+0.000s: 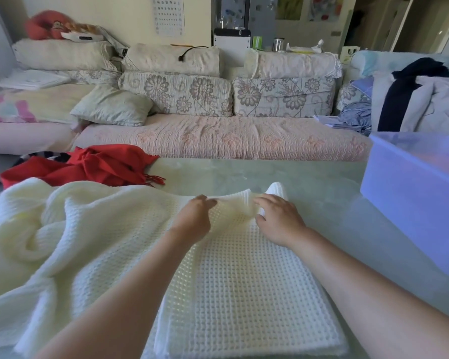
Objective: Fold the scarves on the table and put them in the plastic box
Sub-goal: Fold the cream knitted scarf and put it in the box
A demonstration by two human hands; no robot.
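Note:
A cream waffle-knit scarf (231, 294) lies spread over the near part of the glass table (283, 177), bunched in loose folds on the left. Its far edge rises in a ridge between my hands. My left hand (195, 218) rests on the scarf with its fingers on that raised edge. My right hand (278, 218) pinches the same edge from the right, thumb under the fabric. A red fringed scarf (94, 165) lies crumpled at the table's far left. The translucent plastic box (412, 200) stands at the right, away from both hands.
A sofa (218, 136) with floral cushions runs along the table's far side. Clothes (420, 99) are piled on a chair at the back right. A strip of striped fabric (42, 155) shows behind the red scarf.

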